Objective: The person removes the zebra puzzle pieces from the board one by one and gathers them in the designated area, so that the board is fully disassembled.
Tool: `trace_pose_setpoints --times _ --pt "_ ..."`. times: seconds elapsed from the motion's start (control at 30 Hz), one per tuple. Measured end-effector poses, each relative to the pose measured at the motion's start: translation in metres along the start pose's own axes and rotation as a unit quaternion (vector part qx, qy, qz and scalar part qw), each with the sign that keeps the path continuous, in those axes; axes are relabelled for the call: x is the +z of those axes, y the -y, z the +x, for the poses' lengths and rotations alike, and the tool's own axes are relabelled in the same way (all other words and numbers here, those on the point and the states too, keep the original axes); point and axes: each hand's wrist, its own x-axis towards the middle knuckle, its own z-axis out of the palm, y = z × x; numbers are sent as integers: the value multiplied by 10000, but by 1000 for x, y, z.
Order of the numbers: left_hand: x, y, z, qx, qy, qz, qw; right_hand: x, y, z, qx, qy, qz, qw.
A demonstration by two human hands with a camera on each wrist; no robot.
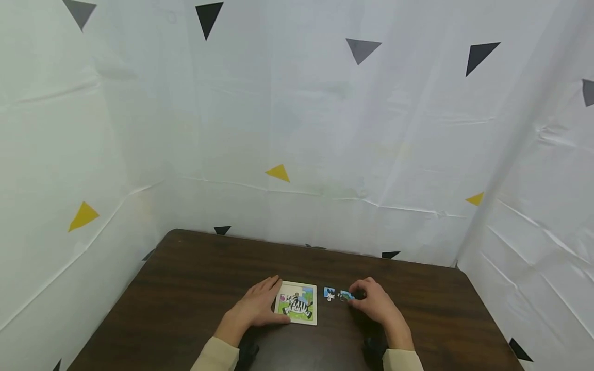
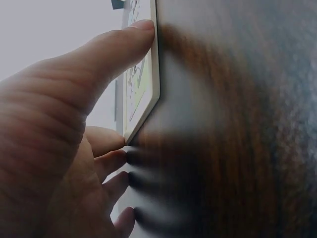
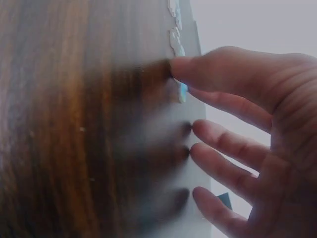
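Observation:
A small square puzzle board (image 1: 303, 323) with a zebra picture lies on the dark table. My left hand (image 1: 260, 304) holds it at its left side, thumb on the near edge and index finger at the far left corner. The left wrist view shows the thumb tip on the board's rim (image 2: 155, 82) and the other fingertips down on the table. To the right, my right hand (image 1: 377, 303) pinches a blue and green puzzle piece (image 1: 345, 295) between thumb and index finger, low at the tabletop. Its other fingertips hover close to the table in the right wrist view.
A second puzzle piece (image 1: 329, 293), blue with black and white, lies between the board and the right hand. The wooden table (image 1: 209, 273) reaches a white curtain (image 1: 315, 129) with triangle prints behind and at both sides.

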Motion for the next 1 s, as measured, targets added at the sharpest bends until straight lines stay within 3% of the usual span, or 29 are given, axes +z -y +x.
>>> trace_pose_setpoints --times 0.3,0.5,0.63,0.87,1.0 --pt "8 7 7 -26 -64 -10 10000 0 3 -1 16 -39 116 9999" --pt "8 8 8 -24 -87 27 10000 1 6 0 93 -77 431 9990" --pt "5 3 3 -42 -96 23 9999 10 20 5 25 -161 362 9992" --pt "7 3 2 94 -88 158 9998 29 61 12 -823 890 444 9916" --pt "4 2 1 157 -115 171 9997 37 78 18 -981 1154 454 9874"
